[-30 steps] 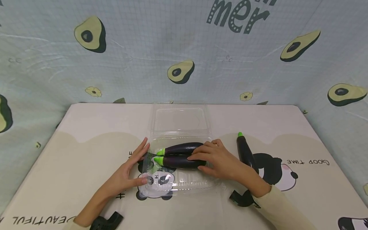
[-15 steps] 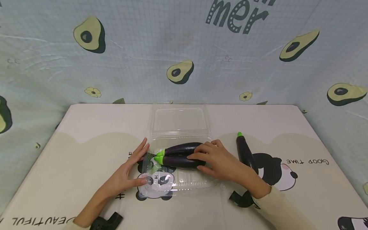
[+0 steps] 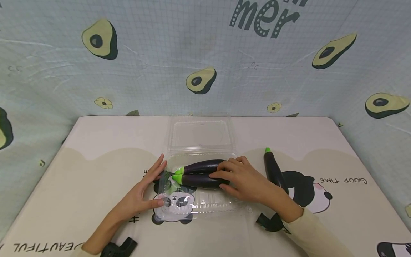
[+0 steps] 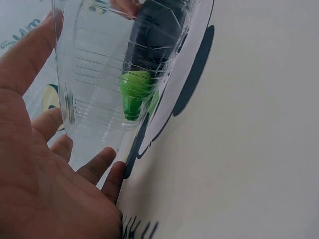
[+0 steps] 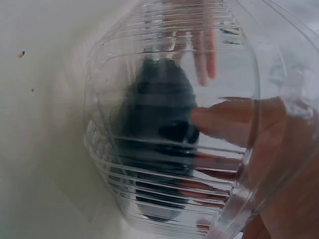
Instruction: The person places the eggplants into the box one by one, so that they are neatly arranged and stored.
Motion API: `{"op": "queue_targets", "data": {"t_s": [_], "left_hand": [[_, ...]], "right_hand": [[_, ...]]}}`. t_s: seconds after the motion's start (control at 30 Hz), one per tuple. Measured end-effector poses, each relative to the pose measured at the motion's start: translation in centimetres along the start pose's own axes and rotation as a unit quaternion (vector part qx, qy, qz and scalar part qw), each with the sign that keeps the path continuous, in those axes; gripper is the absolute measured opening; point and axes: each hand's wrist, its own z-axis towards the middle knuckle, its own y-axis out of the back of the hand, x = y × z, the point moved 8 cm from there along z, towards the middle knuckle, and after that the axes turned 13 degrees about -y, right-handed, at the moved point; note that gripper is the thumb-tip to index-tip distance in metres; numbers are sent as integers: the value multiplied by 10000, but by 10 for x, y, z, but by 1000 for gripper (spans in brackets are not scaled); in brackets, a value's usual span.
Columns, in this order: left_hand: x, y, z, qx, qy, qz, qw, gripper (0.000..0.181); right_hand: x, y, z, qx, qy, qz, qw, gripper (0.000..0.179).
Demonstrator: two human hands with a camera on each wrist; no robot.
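Observation:
In the head view a clear plastic clamshell container [image 3: 212, 205] lies with its lid [image 3: 201, 134] folded back. Two dark eggplants with green stem ends lie side by side in it, a far eggplant [image 3: 205, 165] and a near eggplant [image 3: 199, 181]. My right hand [image 3: 244, 180] reaches over the container's right side and grips the near eggplant by its blunt end. At the container's left side is my left hand [image 3: 141, 196], fingers and thumb spread and straight. The left wrist view shows its fingertips touching the clear rim [image 4: 62, 64].
A third eggplant [image 3: 274, 169] lies on the table right of the container, partly behind the right forearm. The printed tabletop [image 3: 106, 171] ends at a back edge, beyond which hangs an avocado-print cloth [image 3: 151, 43]. Black curved pieces [image 3: 120, 246] sit by both wrists.

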Motion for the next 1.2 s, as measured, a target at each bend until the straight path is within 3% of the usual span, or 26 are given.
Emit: {"op": "queue_targets", "data": {"t_s": [0.57, 1.2], "left_hand": [[-3, 0, 1, -25, 128, 42, 9999, 95], [-4, 0, 2, -2, -13, -43, 10000, 95]], "right_hand": [[1, 3, 1, 5, -85, -142, 9999, 32], [-13, 46, -18, -618, -375, 839, 9938, 40]]}}
